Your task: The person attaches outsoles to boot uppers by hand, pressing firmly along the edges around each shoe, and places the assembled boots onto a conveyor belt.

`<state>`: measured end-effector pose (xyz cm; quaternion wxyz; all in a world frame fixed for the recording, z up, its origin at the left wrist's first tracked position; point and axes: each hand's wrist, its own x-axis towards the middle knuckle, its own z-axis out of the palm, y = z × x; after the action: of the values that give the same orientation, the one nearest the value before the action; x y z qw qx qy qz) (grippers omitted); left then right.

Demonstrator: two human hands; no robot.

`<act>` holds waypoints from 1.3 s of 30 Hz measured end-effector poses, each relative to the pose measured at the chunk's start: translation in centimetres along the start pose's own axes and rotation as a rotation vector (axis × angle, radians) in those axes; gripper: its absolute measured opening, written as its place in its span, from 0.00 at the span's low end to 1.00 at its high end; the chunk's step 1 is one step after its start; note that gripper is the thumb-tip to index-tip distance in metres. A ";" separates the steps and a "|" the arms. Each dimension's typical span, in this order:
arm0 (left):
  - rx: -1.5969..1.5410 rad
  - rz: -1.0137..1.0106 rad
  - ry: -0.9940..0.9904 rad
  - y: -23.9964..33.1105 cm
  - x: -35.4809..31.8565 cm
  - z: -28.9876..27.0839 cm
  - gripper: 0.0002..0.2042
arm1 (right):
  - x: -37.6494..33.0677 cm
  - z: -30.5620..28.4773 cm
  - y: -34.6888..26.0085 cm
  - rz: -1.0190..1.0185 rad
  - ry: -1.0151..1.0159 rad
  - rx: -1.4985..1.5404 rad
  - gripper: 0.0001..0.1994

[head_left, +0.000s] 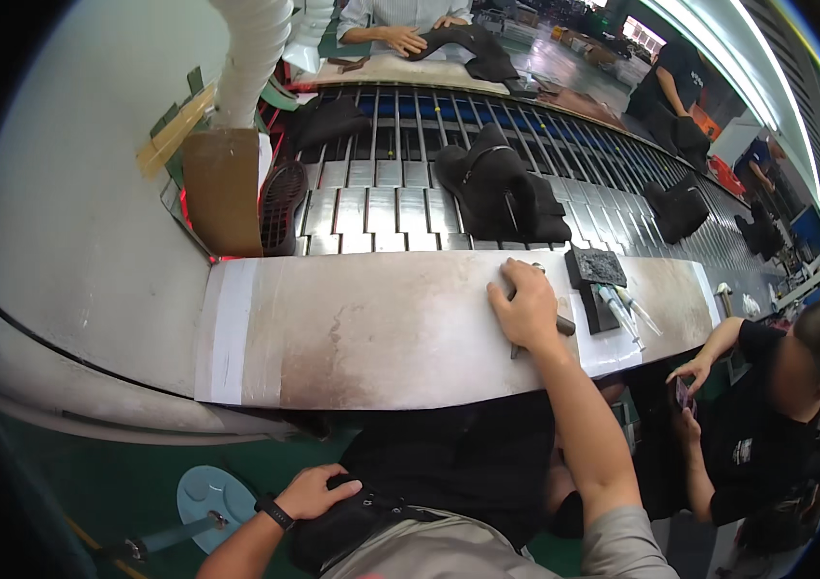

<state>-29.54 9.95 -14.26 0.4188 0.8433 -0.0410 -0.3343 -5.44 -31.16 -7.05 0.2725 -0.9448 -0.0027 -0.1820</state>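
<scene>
My right hand [529, 307] lies palm down on the worn pale worktable [371, 328], over a small dark tool whose handle [564, 325] sticks out to the right. My left hand [318, 489] rests low on a black bag [352, 521] at my lap, a dark band on its wrist. A black boot [502, 193] stands on the metal slat conveyor [381, 207] just beyond the table, a little past my right hand.
A dark pad [595, 267] and white tubes [622, 309] lie right of my hand. A shoe sole [282, 205] leans by a cardboard piece at the conveyor's left. More boots ride the belt. A person sits at my right; others work across.
</scene>
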 end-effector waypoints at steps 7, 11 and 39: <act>0.093 -0.162 -0.064 -1.4 -3.6 0.3 0.31 | -1.3 0.6 0.0 -0.120 0.098 -0.015 0.17; -0.214 -0.371 -0.217 -7.8 -5.2 2.2 0.32 | -1.6 0.7 0.1 -0.103 0.091 -0.043 0.17; 0.539 0.699 -0.279 13.2 4.9 3.6 0.22 | -14.3 -2.2 -13.7 -0.534 -0.292 0.444 0.17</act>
<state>-25.12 -2.76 -8.73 0.2626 0.8046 -0.4644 -0.2607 -21.01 -19.30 -3.24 0.4103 -0.8448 -0.3271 -0.1050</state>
